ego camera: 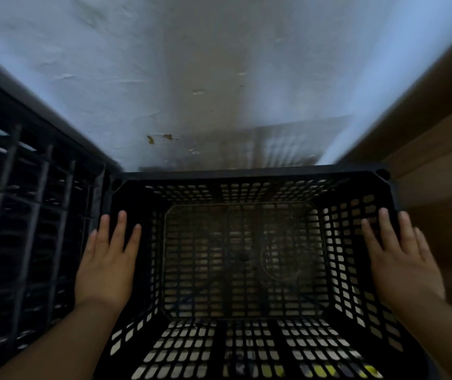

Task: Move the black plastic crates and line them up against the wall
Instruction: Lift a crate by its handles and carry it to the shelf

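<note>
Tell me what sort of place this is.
Probably a storeroom or back room. A bare, flaking painted wall, an empty black crate under both flat hands, left hand and right hand, another crate on the left, and brown panels on the right.

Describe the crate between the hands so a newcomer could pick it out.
Start at the pale wall. The black crate sits open-topped against its base, with the left hand and right hand flat on its side rims. The crate to its left is blurred and untouched.
</note>
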`<state>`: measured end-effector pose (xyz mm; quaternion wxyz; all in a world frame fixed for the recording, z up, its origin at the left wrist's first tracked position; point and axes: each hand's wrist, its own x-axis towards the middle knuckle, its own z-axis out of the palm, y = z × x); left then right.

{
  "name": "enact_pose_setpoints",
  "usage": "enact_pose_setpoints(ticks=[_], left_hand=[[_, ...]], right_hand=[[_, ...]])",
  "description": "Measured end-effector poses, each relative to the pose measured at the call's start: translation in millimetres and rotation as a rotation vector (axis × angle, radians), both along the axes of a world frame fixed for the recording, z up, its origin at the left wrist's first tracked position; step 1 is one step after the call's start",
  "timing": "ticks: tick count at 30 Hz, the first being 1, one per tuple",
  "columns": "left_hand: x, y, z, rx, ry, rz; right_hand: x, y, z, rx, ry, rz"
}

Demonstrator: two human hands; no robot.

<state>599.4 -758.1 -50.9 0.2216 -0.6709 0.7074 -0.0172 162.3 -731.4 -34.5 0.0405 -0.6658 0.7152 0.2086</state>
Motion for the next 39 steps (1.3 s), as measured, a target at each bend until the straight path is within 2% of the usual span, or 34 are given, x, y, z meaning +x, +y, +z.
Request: enact_pose_setpoints(ticks=[5, 11, 19, 22, 24, 26, 28, 29, 31, 39], left_hand=[[-13, 32, 23, -0.128, 0.008, -0.064], [-16, 79, 54, -0.173, 0.041, -0.088], [-5, 168, 92, -0.115, 0.031, -0.109], [-2, 207, 115, -0.051, 0.060, -0.104], [2, 231, 128, -0.083, 0.065, -0.126], [7, 251, 145, -0.004, 0.002, -0.092], [13, 271, 170, 0.078, 0.037, -0.114], [15, 281, 185, 0.066, 0.028, -0.126], [13, 295, 222, -0.098, 0.046, -0.134], [9, 348, 381, -0.039, 0.019, -0.082]], right_hand=[[-3, 34, 36, 0.023, 0.096, -0.064], [-8, 73, 73, 0.050, 0.165, -0.012], [4, 151, 120, 0.215, 0.163, -0.009], [12, 184, 135, 0.194, 0.167, -0.010], [18, 204, 149, 0.201, 0.168, -0.021], [22, 223, 162, 0.198, 0.169, -0.020], [25, 243, 179, 0.177, 0.173, -0.006], [26, 252, 188, 0.161, 0.176, 0.010], [29, 268, 212, 0.128, 0.163, 0.031], [33, 315, 339, 0.020, 0.198, 0.086]])
